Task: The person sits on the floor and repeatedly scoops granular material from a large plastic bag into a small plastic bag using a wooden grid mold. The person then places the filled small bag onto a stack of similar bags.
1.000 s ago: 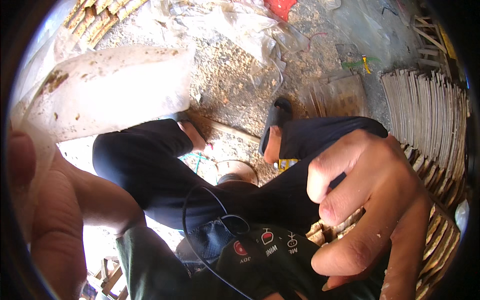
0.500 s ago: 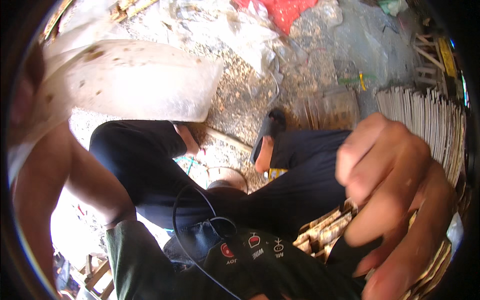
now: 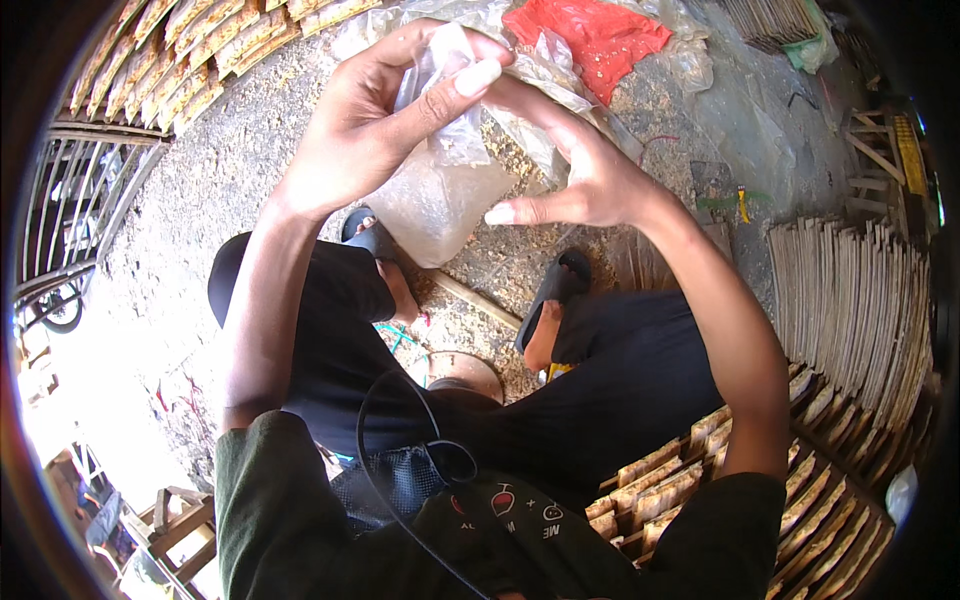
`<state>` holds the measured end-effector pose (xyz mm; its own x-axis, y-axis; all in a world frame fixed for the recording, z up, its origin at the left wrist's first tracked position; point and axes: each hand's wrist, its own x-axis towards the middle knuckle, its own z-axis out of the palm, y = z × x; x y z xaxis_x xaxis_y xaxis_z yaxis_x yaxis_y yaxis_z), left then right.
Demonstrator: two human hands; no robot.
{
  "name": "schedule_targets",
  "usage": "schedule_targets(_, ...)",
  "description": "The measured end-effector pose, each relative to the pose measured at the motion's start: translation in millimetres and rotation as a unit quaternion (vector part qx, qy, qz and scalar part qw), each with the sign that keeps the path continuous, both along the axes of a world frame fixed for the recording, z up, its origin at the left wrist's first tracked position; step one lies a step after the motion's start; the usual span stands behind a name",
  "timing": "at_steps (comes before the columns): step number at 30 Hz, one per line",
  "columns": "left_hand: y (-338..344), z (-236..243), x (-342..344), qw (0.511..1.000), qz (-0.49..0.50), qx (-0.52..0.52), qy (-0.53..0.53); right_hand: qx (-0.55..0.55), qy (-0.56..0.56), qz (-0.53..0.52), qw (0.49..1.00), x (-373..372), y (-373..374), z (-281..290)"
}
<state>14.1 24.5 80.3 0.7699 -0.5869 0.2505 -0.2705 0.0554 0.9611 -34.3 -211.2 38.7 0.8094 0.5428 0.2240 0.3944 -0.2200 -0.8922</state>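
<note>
My left hand (image 3: 385, 130) is closed on a clear, crumpled plastic bag (image 3: 428, 210), its thumb pressed over the gathered top. The bag's wider lower part hangs over the floor between my feet. My right hand (image 3: 585, 175) is just right of the bag, its thumb spread away and low; its longer fingers reach up to the top of the bag by my left fingertips, their tips partly hidden.
Stacks of thin wooden slats (image 3: 840, 310) stand at right, more slat pieces (image 3: 200, 50) at upper left and lower right (image 3: 650, 480). A red sheet (image 3: 590, 40) and loose plastic lie ahead. A stick (image 3: 470, 300), round disc (image 3: 465, 375) and wooden frames (image 3: 170, 530) are around me.
Both hands have moved from the lower sides up to the middle and come together. The bag has moved from the left to the middle and now hangs bunched; my right thumb has spread out.
</note>
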Motion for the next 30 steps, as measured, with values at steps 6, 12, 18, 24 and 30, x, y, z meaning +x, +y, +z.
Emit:
schedule_targets(6, 26, -14, 23, 0.983, 0.118, -0.103, 0.099, -0.067, 0.287, 0.032, 0.955, 18, -27, 0)
schedule_targets(12, 31, -20, 25, 0.96, 0.143, -0.182, 0.155, -0.05, 0.172, 0.008, 0.984, 2, -13, -17)
schedule_targets(18, 29, -9, 19, 0.95, 0.116, -0.204, 0.206, -0.031, 0.039, -0.089, 0.995, -3, 7, -24)
schedule_targets(24, 48, -2, 20, 0.95, 0.144, -0.174, 0.217, 0.011, 0.129, -0.078, 0.988, 12, -1, -10)
schedule_targets(30, 69, 9, 16, 0.971, 0.075, 0.01, 0.228, 0.068, 0.135, -0.127, 0.98, 7, -40, 16)
